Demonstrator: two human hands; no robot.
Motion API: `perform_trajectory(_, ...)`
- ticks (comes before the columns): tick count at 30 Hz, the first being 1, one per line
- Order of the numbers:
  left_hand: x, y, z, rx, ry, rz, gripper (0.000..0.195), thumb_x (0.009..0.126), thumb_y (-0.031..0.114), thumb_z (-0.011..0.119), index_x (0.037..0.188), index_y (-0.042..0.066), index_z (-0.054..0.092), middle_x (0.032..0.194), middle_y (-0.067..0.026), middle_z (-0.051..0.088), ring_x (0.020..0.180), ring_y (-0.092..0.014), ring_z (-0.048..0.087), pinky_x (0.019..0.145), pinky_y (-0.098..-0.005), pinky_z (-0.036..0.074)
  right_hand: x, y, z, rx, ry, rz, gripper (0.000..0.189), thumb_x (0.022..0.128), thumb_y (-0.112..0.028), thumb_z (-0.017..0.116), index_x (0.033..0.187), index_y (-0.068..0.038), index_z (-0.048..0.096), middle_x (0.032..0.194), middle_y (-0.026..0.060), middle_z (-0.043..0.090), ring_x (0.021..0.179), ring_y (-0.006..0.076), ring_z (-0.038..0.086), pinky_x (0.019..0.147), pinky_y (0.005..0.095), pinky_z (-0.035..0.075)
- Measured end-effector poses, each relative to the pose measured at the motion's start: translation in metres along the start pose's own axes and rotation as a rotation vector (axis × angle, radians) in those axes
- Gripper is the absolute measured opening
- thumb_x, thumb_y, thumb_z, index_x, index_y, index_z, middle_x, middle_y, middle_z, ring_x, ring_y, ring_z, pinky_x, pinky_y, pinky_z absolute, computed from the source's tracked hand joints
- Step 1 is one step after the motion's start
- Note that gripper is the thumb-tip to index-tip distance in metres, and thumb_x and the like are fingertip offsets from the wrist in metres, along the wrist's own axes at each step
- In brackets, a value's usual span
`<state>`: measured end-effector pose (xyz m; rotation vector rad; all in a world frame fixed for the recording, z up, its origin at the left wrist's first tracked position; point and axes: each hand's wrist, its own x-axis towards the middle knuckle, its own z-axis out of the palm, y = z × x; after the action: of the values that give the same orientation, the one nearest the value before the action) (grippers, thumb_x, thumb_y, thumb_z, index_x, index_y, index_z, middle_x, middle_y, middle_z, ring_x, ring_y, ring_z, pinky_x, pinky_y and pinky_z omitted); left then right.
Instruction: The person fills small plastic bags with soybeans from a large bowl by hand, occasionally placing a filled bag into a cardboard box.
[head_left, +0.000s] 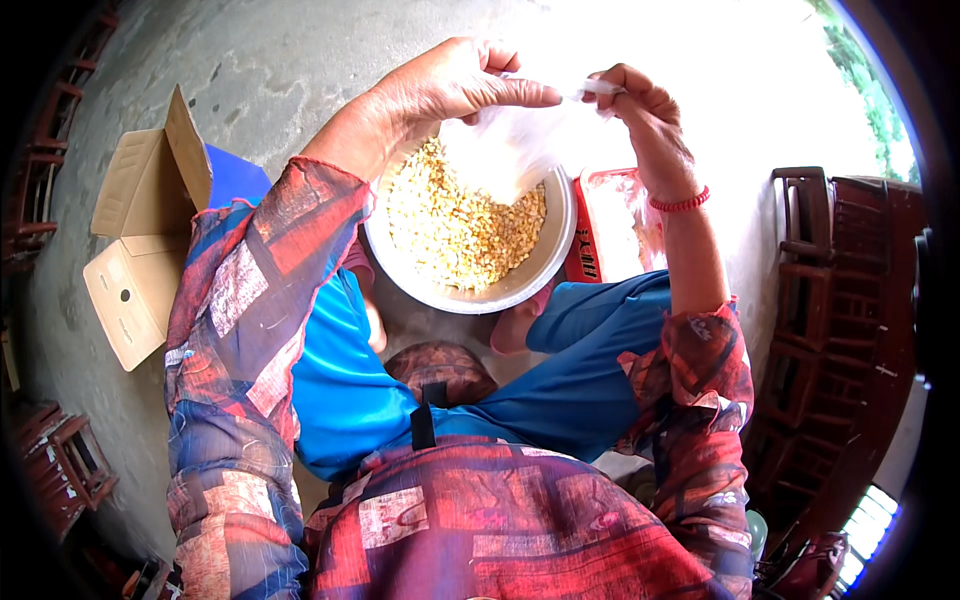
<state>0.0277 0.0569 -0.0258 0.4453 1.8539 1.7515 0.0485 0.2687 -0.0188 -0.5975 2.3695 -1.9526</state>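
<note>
A thin translucent plastic bag (510, 146) hangs between my two hands, over a round metal basin (469, 302). Its upper edge is pinched by my left hand (465, 82), with the thumb stretched along the plastic. On the other side my right hand (641, 105) grips a twisted end of the same bag between thumb and fingers. Small yellow pieces that look like corn kernels (461, 232) cover the basin's bottom, and the bag hides part of them. Glare washes out the bag's right side, so its contents are hard to tell.
Just right of the basin stands a red box (589, 247) lined with clear plastic. An open cardboard box (139, 247) lies at the left, near a blue surface (232, 176). Dark red wooden chairs (806, 300) line the right side; a wooden stool (71, 457) is at lower left.
</note>
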Motion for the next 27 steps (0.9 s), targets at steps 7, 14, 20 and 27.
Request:
perform_trajectory(7,0.0,-0.002,-0.001,0.003,-0.069,0.103,0.022,0.073,0.025,0.067,0.079,0.005,0.059,0.069,0.0007,0.058,0.064,-0.005,0.054,0.059,-0.0195,0.044,0.002,-0.017,-0.002,0.354,-0.093,0.084,0.013,0.082,-0.006,0.044,0.077,-0.008,0.056,0.076,0.0028,0.058,0.072,0.0084,0.054,0.073,0.0233,0.043)
perform_trajectory(14,0.005,-0.012,-0.003,-0.231,0.094,0.167,0.018,0.075,0.016,0.063,0.091,0.006,0.063,0.074,-0.0031,0.062,0.066,-0.007,0.054,0.063,-0.0209,0.044,0.004,-0.004,-0.025,0.436,-0.116,0.078,0.012,0.084,-0.008,0.043,0.082,-0.007,0.055,0.085,0.0062,0.057,0.076,0.0127,0.056,0.074,0.0257,0.048)
perform_trajectory(20,0.018,-0.024,-0.019,-0.409,0.208,0.103,0.011,0.077,0.014,0.058,0.077,0.004,0.061,0.071,-0.0035,0.058,0.065,-0.009,0.054,0.061,-0.0202,0.042,0.005,-0.003,-0.039,0.332,-0.112,0.019,0.016,0.082,-0.004,0.04,0.084,-0.007,0.056,0.087,0.0099,0.057,0.074,0.0128,0.056,0.068,0.0243,0.049)
perform_trajectory(27,0.011,-0.027,-0.024,0.439,0.168,0.282,0.016,0.075,0.02,0.059,0.072,0.004,0.06,0.065,0.0012,0.056,0.062,-0.006,0.049,0.055,-0.0212,0.04,-0.001,0.021,-0.031,-0.448,-0.393,-0.046,0.016,0.072,0.008,0.043,0.072,-0.001,0.057,0.066,0.0049,0.056,0.058,0.0103,0.05,0.053,0.0231,0.042)
